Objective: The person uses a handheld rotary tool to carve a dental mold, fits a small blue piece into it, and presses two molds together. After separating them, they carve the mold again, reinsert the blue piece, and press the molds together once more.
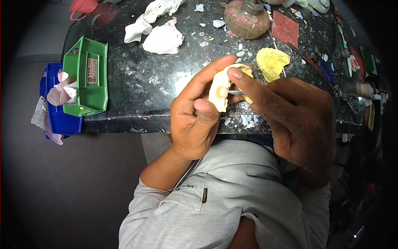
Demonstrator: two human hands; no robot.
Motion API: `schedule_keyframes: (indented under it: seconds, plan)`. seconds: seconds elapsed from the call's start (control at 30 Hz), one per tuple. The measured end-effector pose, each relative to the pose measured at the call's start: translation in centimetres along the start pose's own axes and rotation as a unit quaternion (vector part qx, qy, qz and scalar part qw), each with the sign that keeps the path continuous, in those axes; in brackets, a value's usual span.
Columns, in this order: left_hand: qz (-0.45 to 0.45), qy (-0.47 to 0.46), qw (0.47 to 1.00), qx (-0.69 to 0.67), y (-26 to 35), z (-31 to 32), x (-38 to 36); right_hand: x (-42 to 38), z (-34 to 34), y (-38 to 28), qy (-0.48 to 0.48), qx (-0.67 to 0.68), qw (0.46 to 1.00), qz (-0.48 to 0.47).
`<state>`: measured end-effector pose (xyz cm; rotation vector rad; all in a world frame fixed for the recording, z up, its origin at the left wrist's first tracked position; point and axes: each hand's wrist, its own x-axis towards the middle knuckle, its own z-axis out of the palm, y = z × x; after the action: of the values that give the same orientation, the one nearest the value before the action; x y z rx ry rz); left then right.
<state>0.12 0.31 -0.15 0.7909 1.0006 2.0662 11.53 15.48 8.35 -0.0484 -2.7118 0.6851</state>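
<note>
Left hand cradling a yellow cast, right hand holding a metal tool to it

Above the near edge of a dark tabletop point(137, 97), the left hand point(192, 110) is gripping the yellow cast point(218, 89) narrowly, its thumb lying on the near side and its fingers reaching around the far side. The right hand point(300, 114) is holding a slim metal tool point(235, 92), whose tip is pointing left into the inner side of the cast; whether it is touching cannot be told. One right fingertip is pressing on the cast's far end, and the rest of that grip is partly hiding behind the hand.

Just beyond the right hand, a second cast point(271, 63) is lying on the tabletop. Farther away, a round glass vessel point(246, 20) is standing beside a red sheet point(285, 29), while a knife point(311, 62) is lying to the right. White lumps point(164, 38) are resting on the far left. At the left edge, a green tray point(99, 89) is overlapping a blue tray point(66, 124).
</note>
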Motion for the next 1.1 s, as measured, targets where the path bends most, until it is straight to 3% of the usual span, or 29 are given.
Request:
schedule_keyframes:
  seconds: [1.1]
  plan:
    - [-0.025,-0.004,0.998,0.065,0.45,-0.09,-0.04,-0.19,0.32,0.26,-0.013,0.019,1.0,-0.006]
